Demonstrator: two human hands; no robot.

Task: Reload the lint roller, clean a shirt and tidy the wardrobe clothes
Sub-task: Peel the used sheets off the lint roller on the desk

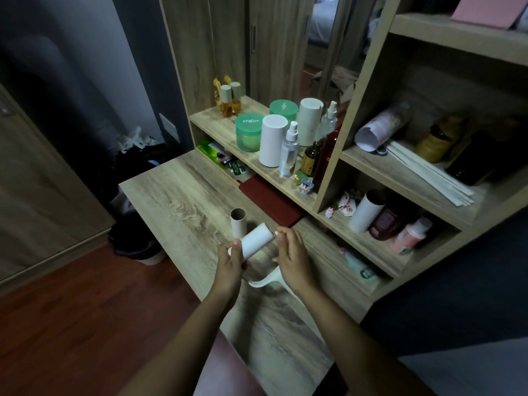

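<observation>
A white lint roll (256, 240) is held tilted above the wooden desk (183, 201). My left hand (230, 262) grips its near end. My right hand (291, 252) pinches the far end with its fingertips. The white lint roller handle (264, 282) curves out below and between my hands; whether the roll sits on it is hidden by my fingers. An empty cardboard core (238, 222) stands upright on the desk just behind the roll. Another white roll (366, 212) leans in the lower shelf at the right.
Bottles, green jars (248, 132) and white cylinders (272, 144) crowd the shelf behind the desk. A dark red cloth (271, 201) lies at the desk's back edge. A lined bin (134, 241) stands on the floor at left. Wardrobe doors (228, 44) rise behind.
</observation>
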